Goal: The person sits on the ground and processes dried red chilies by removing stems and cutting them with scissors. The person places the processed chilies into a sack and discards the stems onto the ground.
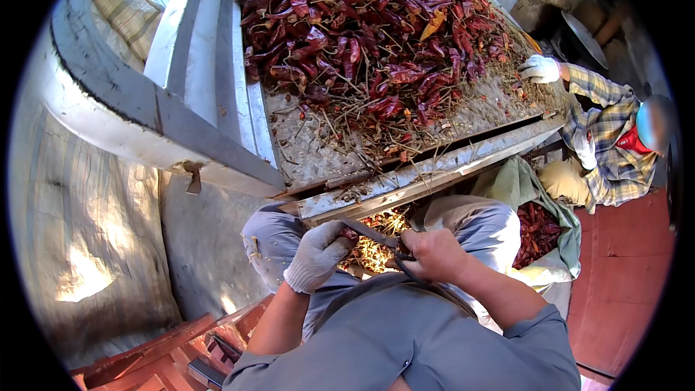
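My left hand (317, 254), in a pale knitted glove, is over my lap with its fingers closed around a dark red dried chili pepper (350, 234), mostly hidden by the glove. Bare, my right hand (438, 254) grips the looped handles of dark metal scissors (374, 233). Their blades point left and touch or nearly touch the pepper; which of the two, I cannot tell. Below, between my knees, lie lit yellowish chili stems and scraps (380, 224). Ahead of my knees, a large heap of dried red chilies (347, 38) lies on a littered metal bed (304, 160).
A metal ledge (429, 171) runs just beyond my knees. At the left stands a thick grey metal frame (179, 146). A green woven sack of chilies (567, 233) is right of my leg. Beyond it sits a co-worker (613, 130), one white-gloved hand (540, 69) at the bed's edge.
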The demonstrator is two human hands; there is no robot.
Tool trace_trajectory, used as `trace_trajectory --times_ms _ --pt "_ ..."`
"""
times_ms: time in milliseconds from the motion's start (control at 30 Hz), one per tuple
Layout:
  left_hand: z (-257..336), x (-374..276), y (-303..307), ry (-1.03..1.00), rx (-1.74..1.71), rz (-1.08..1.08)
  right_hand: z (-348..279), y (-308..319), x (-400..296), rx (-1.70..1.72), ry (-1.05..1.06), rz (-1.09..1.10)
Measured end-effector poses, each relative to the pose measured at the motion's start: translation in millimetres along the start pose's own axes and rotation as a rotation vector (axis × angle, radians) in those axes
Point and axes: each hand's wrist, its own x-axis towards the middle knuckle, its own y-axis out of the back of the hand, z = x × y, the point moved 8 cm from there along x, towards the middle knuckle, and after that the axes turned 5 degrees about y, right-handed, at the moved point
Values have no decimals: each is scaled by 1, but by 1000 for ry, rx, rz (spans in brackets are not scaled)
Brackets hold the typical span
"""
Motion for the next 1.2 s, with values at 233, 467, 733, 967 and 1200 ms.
trace_trajectory --times_ms 233,467,733,967,1200 --pt "1 -7 4 -63 -222 13 1 27 64 -70 -55 40" --pt "-13 -6 15 -37 -297 48 -25 46 158 -163 -2 128" --pt "33 5 -1 -254 -192 209 -42 23 106 554 112 281" --pt "35 49 -37 -254 62 62 33 -2 59 1194 -237 466" --pt "180 99 -21 -787 1245 739 82 -34 -4 1481 -439 458"
